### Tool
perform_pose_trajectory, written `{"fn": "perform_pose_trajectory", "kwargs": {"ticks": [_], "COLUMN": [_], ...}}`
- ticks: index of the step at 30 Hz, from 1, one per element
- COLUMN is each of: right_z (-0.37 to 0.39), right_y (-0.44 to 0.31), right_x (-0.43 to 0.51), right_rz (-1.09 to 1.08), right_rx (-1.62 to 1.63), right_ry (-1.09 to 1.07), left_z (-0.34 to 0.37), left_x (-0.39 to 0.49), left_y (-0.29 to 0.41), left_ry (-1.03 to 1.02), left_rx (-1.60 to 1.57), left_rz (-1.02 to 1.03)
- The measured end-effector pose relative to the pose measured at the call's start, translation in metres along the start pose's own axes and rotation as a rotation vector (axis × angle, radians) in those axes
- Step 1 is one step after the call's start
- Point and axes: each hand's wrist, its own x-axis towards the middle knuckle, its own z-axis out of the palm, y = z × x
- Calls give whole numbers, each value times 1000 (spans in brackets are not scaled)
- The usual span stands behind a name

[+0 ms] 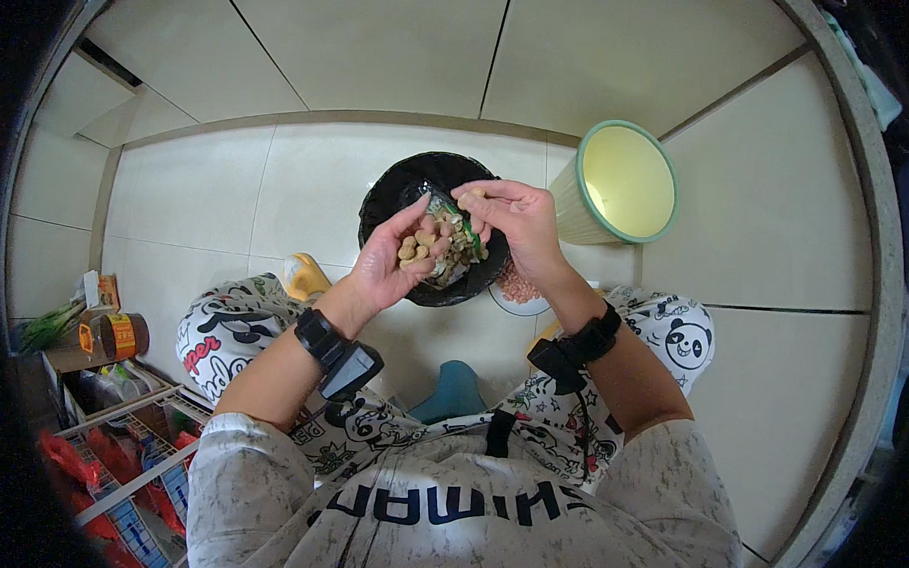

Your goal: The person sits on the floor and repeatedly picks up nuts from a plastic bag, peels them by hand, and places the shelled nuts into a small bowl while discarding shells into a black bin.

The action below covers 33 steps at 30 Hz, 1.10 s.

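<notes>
Several unshelled peanuts [417, 247] rest in my left hand [378, 266], its palm turned up and its fingers curled around them. Between the thumb and fingertips of my right hand [528, 223] is a single peanut [472, 197]. Both hands are above a round bin lined with a black plastic bag [399, 178]. Peanut shells [455, 267] and a clear wrapper with green on it lie inside the bin. Below my right hand, a white plate [527, 311] holds pinkish shelled peanut kernels [516, 285]; my right wrist hides part of it.
A pale yellow bin with a green rim [614, 233] stands at the right, near the cabinet fronts. My knees flank the black-lined bin, above a blue stool [451, 393]. At the left are a wire rack [136, 483] with red bags, a jar [118, 336] and green onions [51, 326].
</notes>
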Motion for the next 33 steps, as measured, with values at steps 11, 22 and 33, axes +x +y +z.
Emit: {"fn": "perform_pose_trajectory", "kwargs": {"ticks": [11, 22, 33], "right_z": [15, 20, 28], "right_y": [15, 24, 16], "right_x": [-2, -6, -12], "right_rz": [-9, -68, -244], "right_rx": [5, -35, -333], "right_ry": [-115, -11, 130], "left_z": [5, 17, 23], "left_x": [1, -1, -1], "left_y": [-6, -12, -25], "left_ry": [-97, -108, -58], "left_rx": [423, 889, 680], "left_rz": [105, 481, 504]}}
